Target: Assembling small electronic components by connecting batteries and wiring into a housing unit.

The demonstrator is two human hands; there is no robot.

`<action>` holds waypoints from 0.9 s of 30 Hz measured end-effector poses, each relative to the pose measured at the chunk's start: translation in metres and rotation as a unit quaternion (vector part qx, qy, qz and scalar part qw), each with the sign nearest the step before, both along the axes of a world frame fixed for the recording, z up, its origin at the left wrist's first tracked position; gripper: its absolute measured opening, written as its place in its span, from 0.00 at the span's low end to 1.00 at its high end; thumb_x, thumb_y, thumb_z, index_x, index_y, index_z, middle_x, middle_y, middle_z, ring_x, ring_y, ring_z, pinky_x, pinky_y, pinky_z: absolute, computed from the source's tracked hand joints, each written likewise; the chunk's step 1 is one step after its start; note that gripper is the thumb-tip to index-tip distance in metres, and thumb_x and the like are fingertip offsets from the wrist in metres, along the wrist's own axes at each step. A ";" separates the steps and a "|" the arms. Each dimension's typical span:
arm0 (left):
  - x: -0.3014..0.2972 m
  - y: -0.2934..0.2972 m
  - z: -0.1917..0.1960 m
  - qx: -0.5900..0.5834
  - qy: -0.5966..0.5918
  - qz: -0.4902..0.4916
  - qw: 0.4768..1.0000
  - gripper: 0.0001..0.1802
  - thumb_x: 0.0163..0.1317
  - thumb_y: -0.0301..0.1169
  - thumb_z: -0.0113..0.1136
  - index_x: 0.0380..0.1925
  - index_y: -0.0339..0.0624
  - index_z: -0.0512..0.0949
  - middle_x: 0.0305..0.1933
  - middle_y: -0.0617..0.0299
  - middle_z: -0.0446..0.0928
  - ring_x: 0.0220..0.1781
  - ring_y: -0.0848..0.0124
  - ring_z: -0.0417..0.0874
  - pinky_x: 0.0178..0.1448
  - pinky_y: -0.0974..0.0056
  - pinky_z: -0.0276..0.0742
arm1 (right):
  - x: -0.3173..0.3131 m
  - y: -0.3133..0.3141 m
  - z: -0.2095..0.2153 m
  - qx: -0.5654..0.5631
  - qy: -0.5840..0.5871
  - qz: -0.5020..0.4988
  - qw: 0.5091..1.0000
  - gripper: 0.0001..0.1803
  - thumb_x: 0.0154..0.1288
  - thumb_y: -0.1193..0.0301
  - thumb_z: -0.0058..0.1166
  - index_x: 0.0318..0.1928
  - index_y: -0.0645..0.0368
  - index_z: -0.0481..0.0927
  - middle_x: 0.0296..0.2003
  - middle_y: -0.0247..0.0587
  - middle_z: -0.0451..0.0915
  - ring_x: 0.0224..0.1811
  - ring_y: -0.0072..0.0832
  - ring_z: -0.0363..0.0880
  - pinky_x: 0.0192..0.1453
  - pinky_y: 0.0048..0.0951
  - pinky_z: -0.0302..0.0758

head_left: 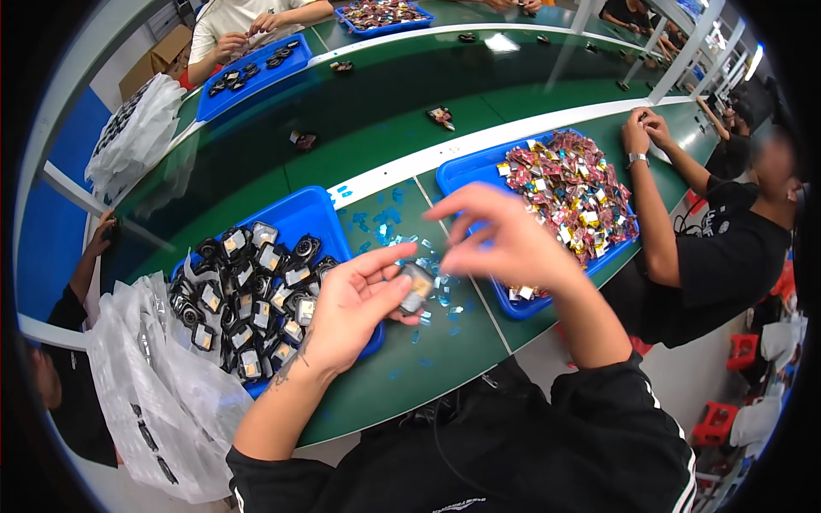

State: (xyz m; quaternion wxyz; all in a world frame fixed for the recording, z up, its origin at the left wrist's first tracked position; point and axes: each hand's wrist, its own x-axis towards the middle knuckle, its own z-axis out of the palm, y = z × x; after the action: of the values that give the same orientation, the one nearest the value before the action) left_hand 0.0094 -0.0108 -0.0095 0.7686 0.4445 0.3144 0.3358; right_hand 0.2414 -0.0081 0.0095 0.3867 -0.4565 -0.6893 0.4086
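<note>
My left hand (346, 312) is curled around a small dark part (416, 286) with a pale square face, thumb and fingers pinching it from both sides so it sits just above the green table (445, 350). My right hand (505, 235) hovers just right of and slightly above that part, fingers loosely bent and half open; it is blurred, and I cannot tell whether anything sits between the fingertips.

Directly under and just beyond my fingertips lie scattered bits of light blue film (385, 218) on the table. Left of my left hand, touching its wrist side, is a blue tray (321, 209) heaped with more of the same dark parts (248, 295), many showing pale square faces. Further left of that tray, a crumpled clear plastic bag (158, 376) hangs over the table edge.

Right of my right hand is a second blue tray (466, 171) piled with small red, gold and silver packets (573, 188). Beyond it, another person's forearm (650, 218) rests on the table, that person in a black shirt.

Well beyond my hands, past a white strip, a dark green belt (410, 85) carries a few loose parts. At its far side another person's hands (248, 30) work over a third blue tray (256, 73).
</note>
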 end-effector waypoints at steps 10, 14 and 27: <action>0.001 0.004 -0.005 -0.112 -0.057 0.090 0.988 0.13 0.68 0.25 0.56 0.50 0.39 0.69 0.42 0.53 0.80 0.42 0.62 0.86 0.46 0.64 0.86 | 0.105 0.030 -0.029 0.111 -0.461 -0.208 0.855 0.10 0.53 0.70 0.67 0.34 0.57 0.81 0.32 0.44 0.79 0.37 0.44 0.81 0.40 0.42 0.76; -0.002 0.000 0.002 -0.061 -0.046 0.074 0.994 0.17 0.71 0.28 0.53 0.57 0.42 0.67 0.47 0.53 0.79 0.44 0.65 0.84 0.49 0.63 0.82 | 0.092 0.014 -0.017 0.050 -0.105 -0.268 0.956 0.05 0.61 0.77 0.62 0.34 0.62 0.77 0.27 0.27 0.76 0.31 0.12 0.74 0.33 0.18 0.70; 0.003 -0.007 0.005 0.317 0.179 0.033 0.931 0.09 0.57 0.33 0.69 0.35 0.43 0.84 0.35 0.59 0.71 0.42 0.69 0.76 0.40 0.64 0.74 | -0.032 -0.025 0.002 -0.058 0.226 -0.010 0.972 0.05 0.61 0.82 0.62 0.36 0.68 0.79 0.34 0.40 0.82 0.35 0.22 0.82 0.45 0.22 0.80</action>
State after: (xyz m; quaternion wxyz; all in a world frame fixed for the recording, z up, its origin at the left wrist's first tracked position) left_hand 0.0124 -0.0182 -0.0041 0.5077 0.7069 0.3383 0.3580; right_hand 0.2089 -0.0333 0.0112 0.5097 -0.3806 -0.5544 0.5366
